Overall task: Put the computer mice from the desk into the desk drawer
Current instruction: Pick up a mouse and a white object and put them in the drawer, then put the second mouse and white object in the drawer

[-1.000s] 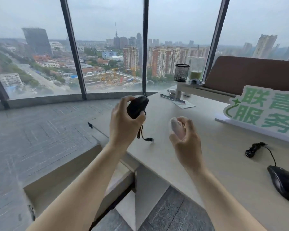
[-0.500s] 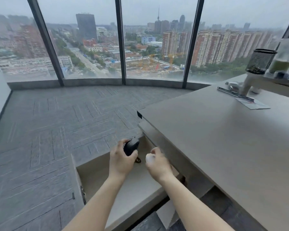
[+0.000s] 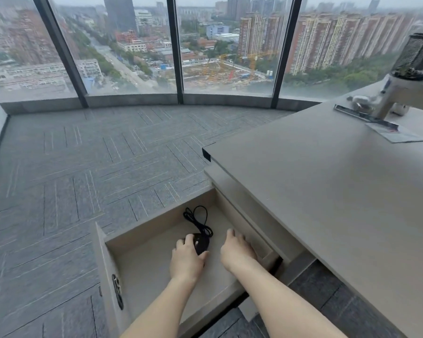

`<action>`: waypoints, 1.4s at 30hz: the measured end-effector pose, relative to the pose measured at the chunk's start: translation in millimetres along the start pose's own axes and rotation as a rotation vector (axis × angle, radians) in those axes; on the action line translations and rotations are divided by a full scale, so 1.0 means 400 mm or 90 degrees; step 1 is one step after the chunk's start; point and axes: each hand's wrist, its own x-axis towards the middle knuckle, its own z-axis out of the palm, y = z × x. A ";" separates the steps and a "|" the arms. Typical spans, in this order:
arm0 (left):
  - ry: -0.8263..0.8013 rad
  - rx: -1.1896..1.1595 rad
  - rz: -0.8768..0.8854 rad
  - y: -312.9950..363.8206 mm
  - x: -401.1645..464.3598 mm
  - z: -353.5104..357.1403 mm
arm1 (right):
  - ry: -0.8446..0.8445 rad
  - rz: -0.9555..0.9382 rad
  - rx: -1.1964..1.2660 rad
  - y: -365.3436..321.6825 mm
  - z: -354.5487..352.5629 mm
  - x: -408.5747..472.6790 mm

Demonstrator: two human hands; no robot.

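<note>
The desk drawer (image 3: pixel 142 276) stands pulled out below the left end of the desk (image 3: pixel 327 191). My left hand (image 3: pixel 186 261) is down inside it, fingers curled over a black wired mouse (image 3: pixel 202 242) that rests on the drawer floor. The mouse's black cable (image 3: pixel 197 217) lies looped toward the drawer's back wall. My right hand (image 3: pixel 236 252) is also in the drawer, just right of the black mouse, palm down and cupped near the right wall. The white mouse it carried is hidden under that hand.
Grey carpet tiles (image 3: pixel 108 167) run from the drawer to the curved window wall. At the desk's far right are a leaflet (image 3: pixel 396 135), a white stand (image 3: pixel 388 98) and a black mesh pen holder (image 3: pixel 418 54). A metal lock (image 3: pixel 117 295) sits on the drawer front.
Both hands went from above the desk down into the open drawer. The black mouse now rests on the drawer floor with its cable laid out. My view turned left and downward.
</note>
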 end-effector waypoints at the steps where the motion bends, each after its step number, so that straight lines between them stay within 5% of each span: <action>1: 0.011 -0.024 0.000 0.002 -0.006 -0.009 | 0.031 -0.022 0.025 -0.001 -0.022 -0.018; 11: 0.156 -0.311 0.262 0.312 -0.211 -0.178 | 0.399 -0.279 0.280 0.142 -0.318 -0.372; 22: -0.179 -0.231 0.576 0.782 -0.696 0.138 | 0.767 0.071 0.302 0.886 -0.497 -0.691; 30: -0.353 -0.097 0.621 0.977 -0.911 0.364 | 0.791 0.367 0.155 1.263 -0.444 -0.799; 33: -0.383 -0.078 0.667 1.016 -0.970 0.422 | 0.723 0.466 0.150 1.377 -0.449 -0.816; 37: -0.334 -0.006 0.697 1.039 -1.016 0.473 | 0.598 0.475 0.177 1.471 -0.422 -0.821; 42: -0.226 -0.008 0.688 1.043 -1.026 0.499 | 0.628 0.447 0.181 1.482 -0.401 -0.822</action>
